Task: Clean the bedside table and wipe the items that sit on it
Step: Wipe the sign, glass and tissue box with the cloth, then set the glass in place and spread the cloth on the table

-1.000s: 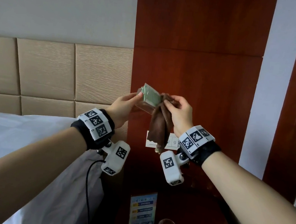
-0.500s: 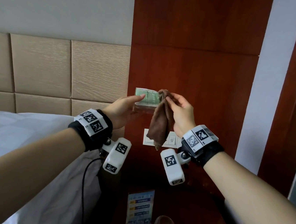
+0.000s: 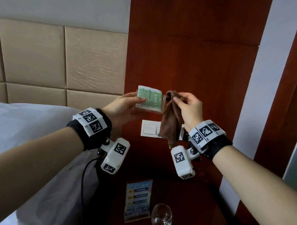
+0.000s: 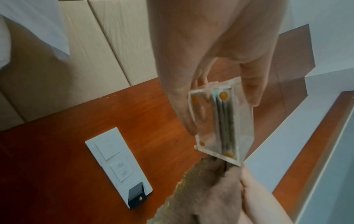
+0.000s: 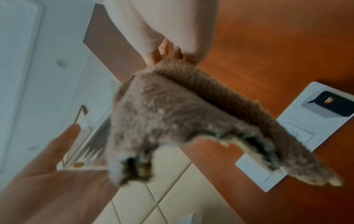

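**A slick holder held high over glass**

I judge the main risk to be a drop; my left grip [image 3: 126, 108] has the clear holder [image 3: 150, 100] only by its edges, thumb on the front face and fingers behind, well above the counter [image 3: 198, 209]; acrylic is smooth, and if I rub hard with the cloth [image 3: 170, 122] the sideways push could twist it out of that light hold; it would fall toward the glass [image 3: 161, 220] and the sign [image 3: 137, 199] standing just beside each other on the counter below. The green cards inside could also slide out if I tip the open side down. The cloth's loose tail hangs near the wall switch plate [image 3: 149, 129]; whether it touches I cannot tell; a snag there seems unlikely but a swing could brush the switches.

Pose: both forearms are raised in front of me, hands level and near each other before the red wood panel [image 3: 191, 62]; my left palm faces up and inward, clasping the holder upright with its face toward me; my right grip [image 3: 187, 105] is clenched on the cloth, pinching a bunched top corner right at the holder's right edge, the rest dangling below my wrist; the bed [image 3: 14, 125] lies to my left.
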